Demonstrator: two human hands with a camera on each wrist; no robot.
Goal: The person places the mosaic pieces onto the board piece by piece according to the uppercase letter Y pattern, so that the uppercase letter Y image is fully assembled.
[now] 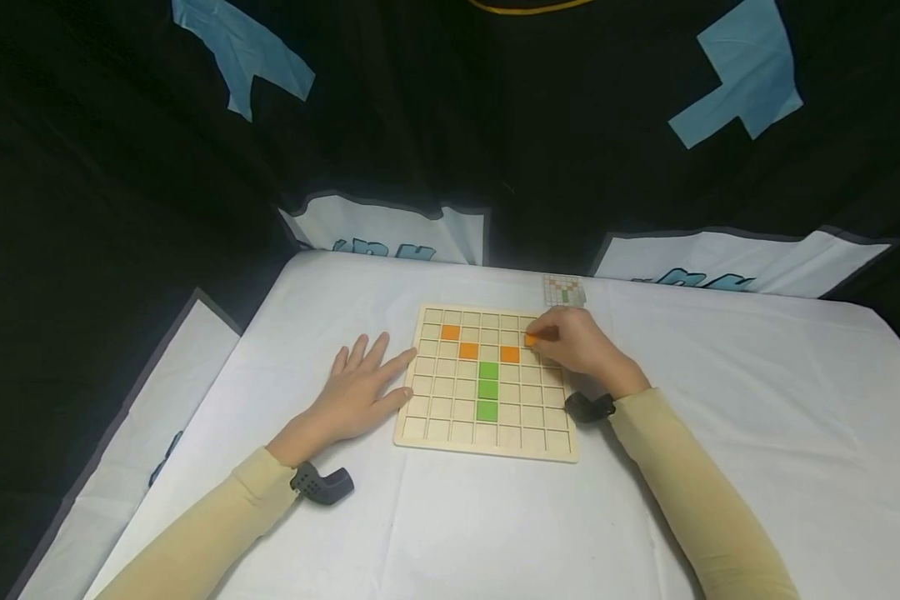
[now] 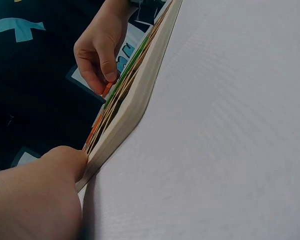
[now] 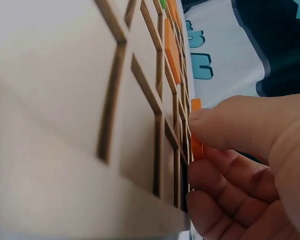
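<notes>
A square wooden grid board [image 1: 438, 408] lies on the white-covered table. Set in its cells are several orange tiles [image 1: 468, 351] and a column of green tiles [image 1: 487, 389], together making a Y-like figure. My right hand [image 1: 579, 342] pinches one orange tile [image 3: 196, 105] between thumb and fingers, over the board's upper right cells. In the right wrist view that tile stands close over the grid. My left hand [image 1: 360, 396] lies with spread, straight fingers at the board's left edge, thumb and index fingertips touching the rim. The left wrist view shows this thumb [image 2: 65, 160] at the board's side.
A small pattern card [image 1: 564, 291] with a similar coloured grid lies behind the board, near the far table edge. White tablecloth [image 1: 480, 525] surrounds the board. Black curtains [image 1: 450, 108] with blue tape hang behind the table.
</notes>
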